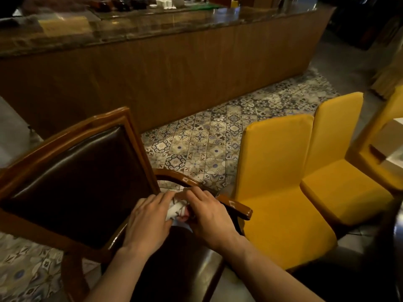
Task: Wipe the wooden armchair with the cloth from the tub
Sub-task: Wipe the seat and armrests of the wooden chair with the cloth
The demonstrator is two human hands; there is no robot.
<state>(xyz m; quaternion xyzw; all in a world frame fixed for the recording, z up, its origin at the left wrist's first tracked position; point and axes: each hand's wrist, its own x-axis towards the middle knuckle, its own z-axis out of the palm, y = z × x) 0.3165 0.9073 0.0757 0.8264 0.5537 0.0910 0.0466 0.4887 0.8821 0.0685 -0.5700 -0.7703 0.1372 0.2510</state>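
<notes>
Your left hand and right hand clench the crumpled white cloth against the glossy wooden armchair's armrest.

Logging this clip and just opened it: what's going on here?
A person is wiping a glossy brown wooden armchair with dark leather padding. Both hands, left hand and right hand, hold a bunched white patterned cloth against the armchair's curved wooden armrest. Two yellow upholstered chairs stand beside it on the patterned tile floor. No tub is in view.
</notes>
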